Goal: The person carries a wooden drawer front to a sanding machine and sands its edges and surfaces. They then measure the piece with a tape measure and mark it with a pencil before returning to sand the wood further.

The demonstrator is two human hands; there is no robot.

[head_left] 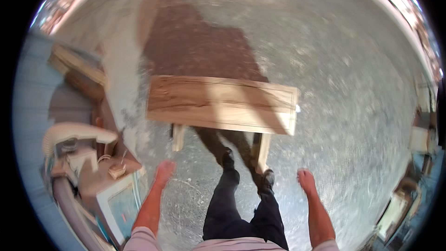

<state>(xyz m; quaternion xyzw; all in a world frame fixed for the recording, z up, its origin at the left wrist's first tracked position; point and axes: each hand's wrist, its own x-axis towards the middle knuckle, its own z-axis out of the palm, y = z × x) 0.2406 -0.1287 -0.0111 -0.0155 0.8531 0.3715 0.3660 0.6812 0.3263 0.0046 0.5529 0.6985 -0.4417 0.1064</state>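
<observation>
Before me stands a low wooden bench (186, 102) with a long brown top and pale legs. Its grain runs lengthwise, and a thin dark line borders the top near its right end. My left hand (165, 172) hangs beside the bench's near left side, apart from it; motion smears its fingers. On the other side, my right hand (306, 180) hangs off the bench's near right corner, touching nothing. Its fingers look curled in, with nothing visible in them. My feet are close to the bench's near side, the right one by a leg.
A cluttered wooden cabinet or table (104, 176) stands at the left, with a curved pale piece (81, 132) and a small wooden block (117, 171) on it. Blurred wooden pieces (395, 211) line the right edge. My shadow falls across the bench and concrete floor (353, 125).
</observation>
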